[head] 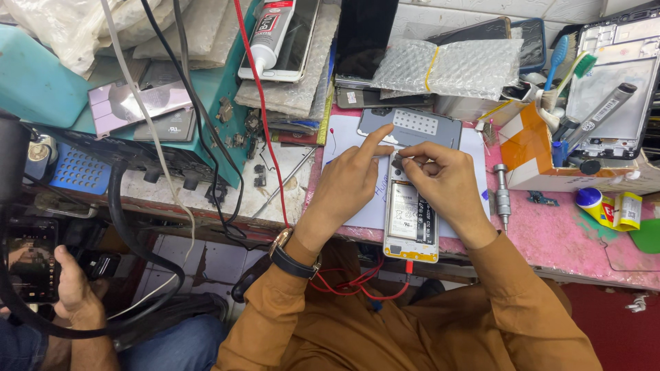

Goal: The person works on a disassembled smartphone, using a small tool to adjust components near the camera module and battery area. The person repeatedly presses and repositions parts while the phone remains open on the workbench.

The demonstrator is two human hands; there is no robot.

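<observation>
Clearly both hands meet at the far end of the opened phone (411,223) (its long axis running away from the person on the pink surface (550,237)), left hand (350,182) pressing one extended finger, right hand (440,175) pinching some small part.

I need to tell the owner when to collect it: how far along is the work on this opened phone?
Done: the phone lies with its back off, battery exposed; a grey cover lies just above it. In hand: the left hand presses a finger near the top edge while the right hand pinches something small there. Left: it is still open, with a screwdriver beside it.
</observation>
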